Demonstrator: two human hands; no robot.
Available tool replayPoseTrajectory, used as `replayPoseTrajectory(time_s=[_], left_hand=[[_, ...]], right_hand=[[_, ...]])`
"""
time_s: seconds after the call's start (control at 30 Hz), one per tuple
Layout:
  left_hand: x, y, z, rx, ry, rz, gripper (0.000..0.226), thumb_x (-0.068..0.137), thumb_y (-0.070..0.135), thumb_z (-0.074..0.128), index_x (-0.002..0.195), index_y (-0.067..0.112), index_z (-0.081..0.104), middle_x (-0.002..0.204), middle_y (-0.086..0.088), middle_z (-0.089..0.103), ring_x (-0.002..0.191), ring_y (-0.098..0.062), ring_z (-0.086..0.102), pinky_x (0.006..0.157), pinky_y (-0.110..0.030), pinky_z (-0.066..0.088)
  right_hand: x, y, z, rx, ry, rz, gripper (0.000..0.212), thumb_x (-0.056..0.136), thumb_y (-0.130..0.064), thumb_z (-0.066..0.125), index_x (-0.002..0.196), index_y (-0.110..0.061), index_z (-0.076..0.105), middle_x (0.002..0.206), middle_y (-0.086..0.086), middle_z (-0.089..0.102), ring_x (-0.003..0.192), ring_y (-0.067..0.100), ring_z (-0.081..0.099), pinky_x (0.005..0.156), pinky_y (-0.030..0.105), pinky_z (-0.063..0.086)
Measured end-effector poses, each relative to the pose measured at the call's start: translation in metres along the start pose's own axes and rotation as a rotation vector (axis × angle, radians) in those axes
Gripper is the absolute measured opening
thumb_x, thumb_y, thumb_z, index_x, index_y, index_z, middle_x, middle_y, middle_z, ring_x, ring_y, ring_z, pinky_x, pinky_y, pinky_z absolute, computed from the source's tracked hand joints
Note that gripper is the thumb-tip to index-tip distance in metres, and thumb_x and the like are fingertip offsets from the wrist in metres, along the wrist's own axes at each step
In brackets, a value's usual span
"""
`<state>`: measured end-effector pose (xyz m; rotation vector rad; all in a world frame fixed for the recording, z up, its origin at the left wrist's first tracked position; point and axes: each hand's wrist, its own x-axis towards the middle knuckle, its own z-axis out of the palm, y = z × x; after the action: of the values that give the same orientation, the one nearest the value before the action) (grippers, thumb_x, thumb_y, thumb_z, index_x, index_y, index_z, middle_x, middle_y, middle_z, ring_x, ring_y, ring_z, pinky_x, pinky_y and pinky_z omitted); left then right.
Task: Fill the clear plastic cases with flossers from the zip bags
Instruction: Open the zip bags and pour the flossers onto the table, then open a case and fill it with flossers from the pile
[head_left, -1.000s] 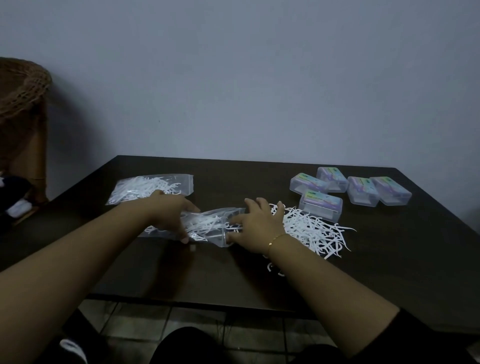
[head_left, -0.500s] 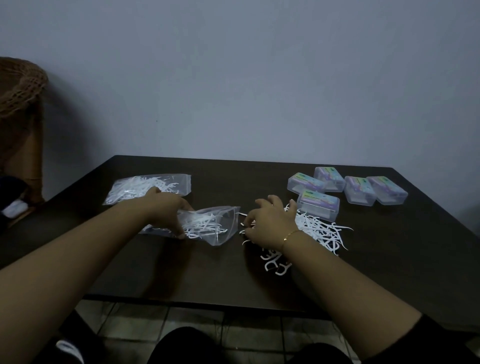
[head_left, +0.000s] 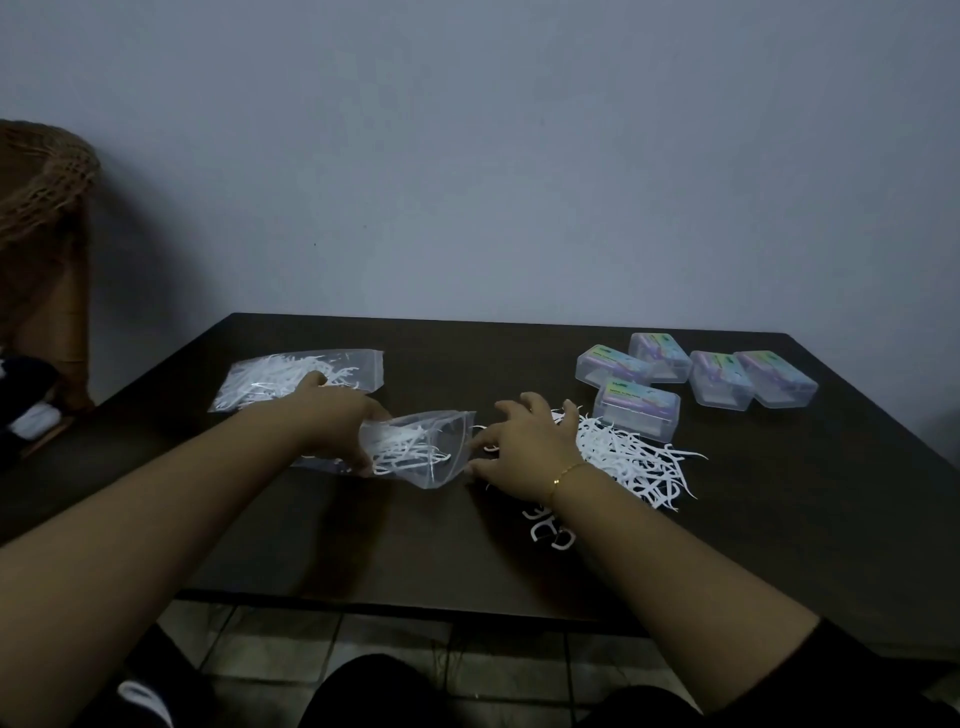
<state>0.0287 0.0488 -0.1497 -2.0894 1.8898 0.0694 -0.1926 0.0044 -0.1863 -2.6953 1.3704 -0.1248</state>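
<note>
The open zip bag (head_left: 421, 451) is being gripped by the left hand (head_left: 337, 423); the right hand (head_left: 524, 447), fingers spread, is holding nothing. The bag mouth should be kept tilted toward the flosser pile (head_left: 631, 460).

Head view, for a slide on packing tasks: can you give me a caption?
Left hand holds an open zip bag of flossers while the right hand reaches toward its mouth.

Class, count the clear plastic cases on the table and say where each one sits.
5, all at the table's far right: four in a back row, one in front beside the loose flossers. None seems hidden.
</note>
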Motion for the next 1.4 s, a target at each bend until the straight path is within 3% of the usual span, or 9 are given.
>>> replayPoseTrajectory(time_s=[0.3, 0.67, 0.77, 0.87, 0.97, 1.07, 1.23, 1.3, 1.4], left_hand=[[0.000, 0.031, -0.030, -0.225, -0.013, 0.133, 0.098, 0.068, 0.061, 0.073, 0.149, 0.033, 0.024, 0.154, 0.008, 0.030, 0.142, -0.020, 0.027, 0.116, -0.049, 0.012], [0.035, 0.116, -0.038, -0.425, 0.263, 0.273, 0.070, 0.079, 0.062, 0.062, 0.140, 0.035, 0.041, 0.147, 0.011, 0.042, 0.136, -0.013, 0.036, 0.113, -0.039, 0.014], [0.049, 0.144, -0.035, -0.550, 0.364, 0.273, 0.052, 0.086, 0.052, 0.060, 0.133, 0.032, 0.051, 0.139, 0.011, 0.051, 0.129, -0.012, 0.045, 0.115, -0.039, 0.022], [0.064, 0.169, -0.034, -0.645, 0.420, 0.279, 0.038, 0.093, 0.040, 0.055, 0.129, 0.030, 0.056, 0.134, 0.010, 0.055, 0.122, -0.011, 0.051, 0.112, -0.042, 0.030], [0.078, 0.186, -0.033, -0.648, 0.454, 0.312, 0.030, 0.096, 0.033, 0.050, 0.125, 0.035, 0.058, 0.129, 0.015, 0.057, 0.115, -0.008, 0.053, 0.108, -0.037, 0.027], [0.094, 0.197, -0.029, -0.634, 0.443, 0.306, 0.034, 0.097, 0.038, 0.047, 0.130, 0.037, 0.053, 0.126, 0.014, 0.059, 0.111, -0.006, 0.053, 0.099, -0.034, 0.022], [0.111, 0.205, -0.022, -0.655, 0.328, 0.225, 0.054, 0.093, 0.052, 0.047, 0.143, 0.035, 0.038, 0.132, 0.009, 0.058, 0.124, -0.010, 0.047, 0.113, -0.043, 0.014], [0.109, 0.207, -0.023, -0.653, 0.298, 0.231, 0.058, 0.091, 0.054, 0.050, 0.144, 0.035, 0.036, 0.135, 0.007, 0.056, 0.128, -0.011, 0.044, 0.115, -0.043, 0.010], [0.109, 0.208, -0.021, -0.666, 0.300, 0.245, 0.058, 0.088, 0.054, 0.055, 0.141, 0.036, 0.039, 0.136, 0.008, 0.054, 0.127, -0.008, 0.043, 0.116, -0.041, 0.007]], right_hand=[[-0.015, 0.043, -0.011, 0.169, 0.256, 0.074, 0.025, 0.092, -0.045, 0.049, 0.113, -0.042, 0.063, 0.143, -0.014, 0.042, 0.139, 0.012, 0.021, 0.111, 0.050, 0.010], [-0.030, 0.125, -0.025, 0.375, 0.514, 0.194, 0.022, 0.092, -0.024, 0.055, 0.105, -0.026, 0.072, 0.118, -0.008, 0.063, 0.118, 0.014, 0.046, 0.101, 0.038, 0.027], [-0.028, 0.146, -0.024, 0.365, 0.486, 0.196, 0.023, 0.092, -0.022, 0.056, 0.110, -0.021, 0.071, 0.121, -0.002, 0.063, 0.116, 0.017, 0.049, 0.103, 0.045, 0.037], [-0.024, 0.159, -0.023, 0.334, 0.396, 0.177, 0.027, 0.093, -0.026, 0.056, 0.117, -0.021, 0.068, 0.129, -0.003, 0.059, 0.121, 0.015, 0.045, 0.105, 0.042, 0.036], [-0.019, 0.166, -0.022, 0.289, 0.280, 0.162, 0.033, 0.091, -0.034, 0.058, 0.122, -0.024, 0.064, 0.137, -0.006, 0.052, 0.128, 0.013, 0.040, 0.109, 0.043, 0.032], [-0.014, 0.172, -0.018, 0.254, 0.219, 0.161, 0.036, 0.091, -0.035, 0.059, 0.126, -0.027, 0.060, 0.140, -0.007, 0.049, 0.130, 0.012, 0.038, 0.111, 0.042, 0.029], [-0.010, 0.180, -0.012, 0.354, 0.276, 0.125, 0.029, 0.091, -0.021, 0.059, 0.120, -0.027, 0.065, 0.139, -0.008, 0.050, 0.134, 0.011, 0.036, 0.114, 0.043, 0.025], [-0.011, 0.183, -0.012, 0.311, 0.280, 0.138, 0.028, 0.094, -0.020, 0.054, 0.117, -0.033, 0.064, 0.142, -0.013, 0.045, 0.139, 0.009, 0.025, 0.113, 0.041, 0.016], [-0.011, 0.185, -0.012, 0.244, 0.291, 0.166, 0.027, 0.095, -0.024, 0.053, 0.116, -0.036, 0.063, 0.144, -0.015, 0.041, 0.137, 0.008, 0.022, 0.108, 0.038, 0.016]])
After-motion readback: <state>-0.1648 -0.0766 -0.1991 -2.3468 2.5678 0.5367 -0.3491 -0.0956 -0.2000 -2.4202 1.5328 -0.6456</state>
